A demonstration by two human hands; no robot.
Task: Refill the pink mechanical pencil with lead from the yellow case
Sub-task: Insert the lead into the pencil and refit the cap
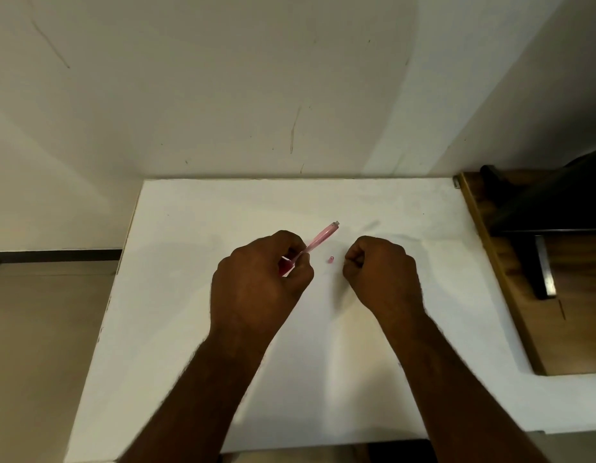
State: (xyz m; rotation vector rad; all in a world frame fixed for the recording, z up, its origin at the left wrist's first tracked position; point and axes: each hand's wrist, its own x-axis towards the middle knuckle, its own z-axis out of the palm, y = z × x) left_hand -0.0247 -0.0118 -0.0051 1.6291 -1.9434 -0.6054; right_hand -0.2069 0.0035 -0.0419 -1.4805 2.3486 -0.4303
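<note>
Left hand [260, 282]: gripped the pink mechanical pencil [318, 238], its top end tilted up and to the right.
Right hand [380, 272]: fingers curled into a fist, contents not discernible.
Small pink cap [330, 260]: lay on the white table [189, 329], between the hands.
Right edge: wooden board [510, 295] beside the table.
</note>
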